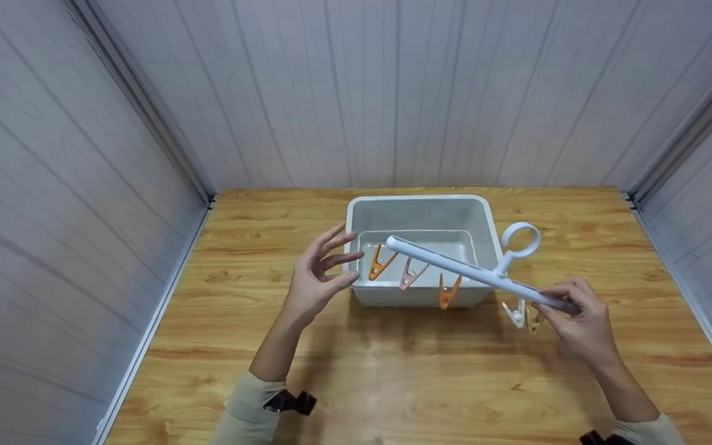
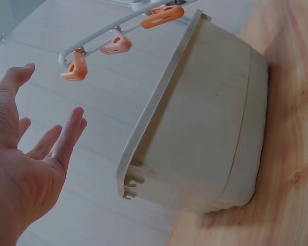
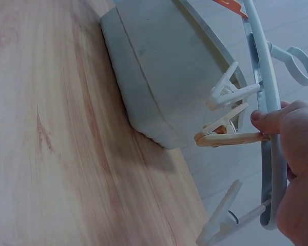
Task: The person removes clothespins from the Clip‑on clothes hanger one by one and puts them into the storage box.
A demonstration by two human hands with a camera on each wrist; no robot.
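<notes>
My right hand (image 1: 578,324) grips one end of a pale blue clip hanger bar (image 1: 467,269) with a ring hook (image 1: 521,240), held tilted over a white plastic tub (image 1: 418,213). Orange and pink pegs (image 1: 411,275) dangle from the bar over the tub; white and beige pegs (image 1: 526,315) hang near my right hand. In the right wrist view my thumb (image 3: 269,120) presses the bar (image 3: 267,97). My left hand (image 1: 319,278) hovers empty with spread fingers at the tub's left rim, near the bar's free end (image 2: 72,54) and its orange peg (image 2: 76,69).
The tub stands on a wooden table (image 1: 393,383) enclosed by grey panelled walls (image 1: 393,93) at the back and both sides. The tub (image 2: 205,123) appears to hold nothing but the pegs hanging into it.
</notes>
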